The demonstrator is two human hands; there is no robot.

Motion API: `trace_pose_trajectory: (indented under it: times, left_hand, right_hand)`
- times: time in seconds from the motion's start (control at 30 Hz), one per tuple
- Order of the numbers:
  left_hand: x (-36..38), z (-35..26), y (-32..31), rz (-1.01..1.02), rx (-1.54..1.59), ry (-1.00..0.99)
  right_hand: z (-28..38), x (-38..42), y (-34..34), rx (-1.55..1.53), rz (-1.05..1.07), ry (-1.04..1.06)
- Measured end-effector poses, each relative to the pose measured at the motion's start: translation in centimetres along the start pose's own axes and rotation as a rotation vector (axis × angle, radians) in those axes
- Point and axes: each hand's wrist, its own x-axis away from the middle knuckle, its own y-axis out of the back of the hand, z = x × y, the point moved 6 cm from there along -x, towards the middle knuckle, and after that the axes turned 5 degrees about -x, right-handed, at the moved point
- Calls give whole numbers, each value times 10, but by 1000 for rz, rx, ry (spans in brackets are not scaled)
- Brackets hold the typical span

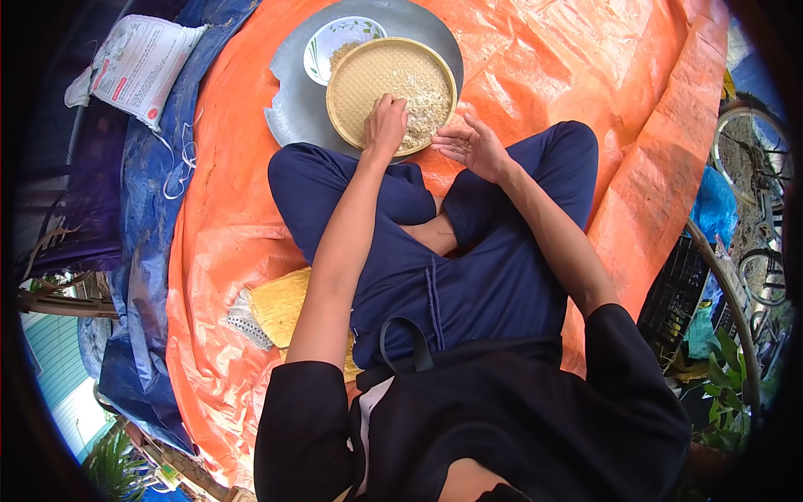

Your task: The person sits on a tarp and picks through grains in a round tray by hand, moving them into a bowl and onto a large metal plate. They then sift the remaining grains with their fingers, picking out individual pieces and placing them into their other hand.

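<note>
A round woven winnowing tray (355, 79) rests on a grey metal sheet, with pale grain or husks (425, 99) spread over its right side. My left hand (386, 124) is over the lower middle of the tray, fingers curled down toward the grain. Whatever its fingertips hold is hidden. Beside the tray's lower right rim, my right hand (473, 149) has its fingers stretched out and palm turned toward the tray; small bits seem to cling to it. A white bowl with a green leaf pattern (330, 38) stands behind the tray, some brownish grain inside it.
The dented grey metal sheet (293, 100) lies on a wrinkled orange tarp (535, 58). A white printed sack (146, 71) is at upper left on a blue tarp (150, 217). Yellow cloth or sacking (280, 305) lies by my left thigh. A black crate (676, 293) and bicycle wheels stand at right.
</note>
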Motion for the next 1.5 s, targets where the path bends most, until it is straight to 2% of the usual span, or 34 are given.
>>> trace_pose_trajectory:
  times: [0.33, 0.63, 0.93, 1.13, 1.5]
  left_hand:
    - [0, 0, -11, 15, 9, -45]
    - [-1, 9, 3, -32, 139, 111]
    - [-2, 24, 3, 86, 204, 215]
    - [1, 20, 3, 56, 146, 179]
    - [2, 13, 1, 140, 59, 124]
  right_hand:
    - [-4, 0, -1, 66, -8, -17]
    - [-2, 0, 0, 53, -27, -16]
    - [-3, -2, 3, 35, 1, -14]
    - [-1, 0, 0, 37, 1, -6]
    - [-2, -1, 1, 32, 10, -7]
